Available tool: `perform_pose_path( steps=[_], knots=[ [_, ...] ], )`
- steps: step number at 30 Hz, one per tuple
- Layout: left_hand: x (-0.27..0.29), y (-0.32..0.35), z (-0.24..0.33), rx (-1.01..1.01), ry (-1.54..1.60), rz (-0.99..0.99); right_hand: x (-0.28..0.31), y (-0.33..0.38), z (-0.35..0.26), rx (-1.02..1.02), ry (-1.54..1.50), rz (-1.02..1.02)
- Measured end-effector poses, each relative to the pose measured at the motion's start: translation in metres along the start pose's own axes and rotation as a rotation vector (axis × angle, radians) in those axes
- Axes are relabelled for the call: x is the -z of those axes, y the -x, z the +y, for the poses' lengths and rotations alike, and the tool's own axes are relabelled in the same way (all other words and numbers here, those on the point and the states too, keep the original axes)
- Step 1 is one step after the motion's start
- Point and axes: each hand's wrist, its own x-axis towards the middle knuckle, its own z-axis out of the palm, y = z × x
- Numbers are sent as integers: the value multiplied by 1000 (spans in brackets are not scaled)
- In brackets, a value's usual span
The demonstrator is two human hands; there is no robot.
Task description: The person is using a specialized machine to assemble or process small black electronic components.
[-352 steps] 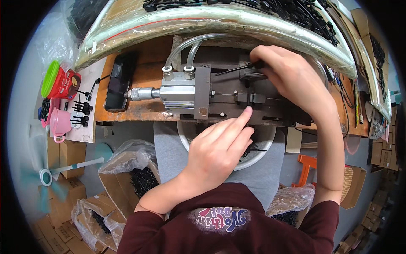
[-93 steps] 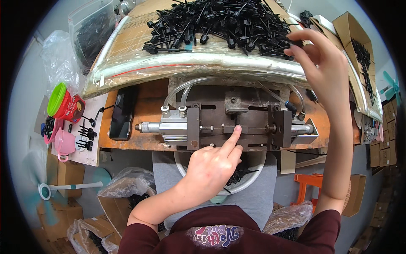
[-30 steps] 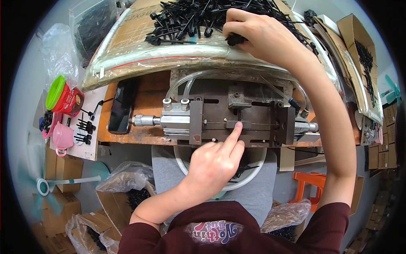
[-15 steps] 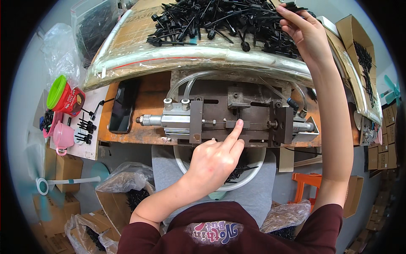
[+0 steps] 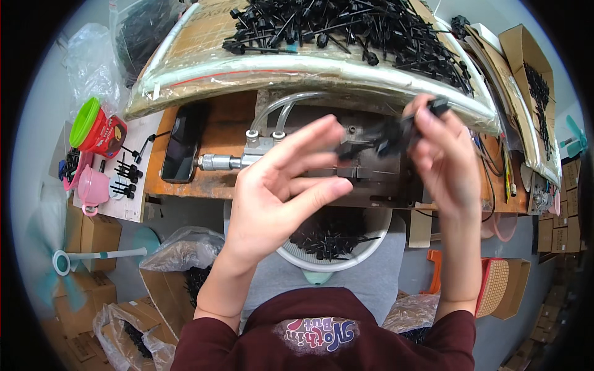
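- I watch through the head view: both bare hands are raised over the brown wooden surface (image 5: 216,127).
- My right hand (image 5: 450,162) pinches a bunch of black plastic pieces with thin stems (image 5: 395,137); its fingers are narrow around them, motion-blurred, so I can't count the pieces.
- That bunch is in the air between the hands, above the dark steel machine bed (image 5: 390,185).
- My left hand (image 5: 288,185) is spread wide, thumb apart from the fingers, nothing visible in its grasp. Fingertips sit close to the bunch; contact I can't tell.
- Behind the left hand, partly hidden: a silver metal cylinder (image 5: 218,162) with clear bent hoses (image 5: 270,106).
- More black pieces lie heaped on the plastic-wrapped cardboard panel (image 5: 204,46) beyond the machine.
- Below the hands, a round white basket (image 5: 378,245) on the lap holds further black pieces.
- Left of the cylinder, a black phone (image 5: 182,142) lies on the surface.
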Motion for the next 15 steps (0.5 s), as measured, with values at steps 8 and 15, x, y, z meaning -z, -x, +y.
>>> perform_pose_path(
  steps=[8,15],
  knots=[
    [8,26,-12,-197,-436,-187,34,30,17,18,-189,89],
    [-9,28,-55,-516,-1169,-185,36,47,23,75,-21,217]
  ],
)
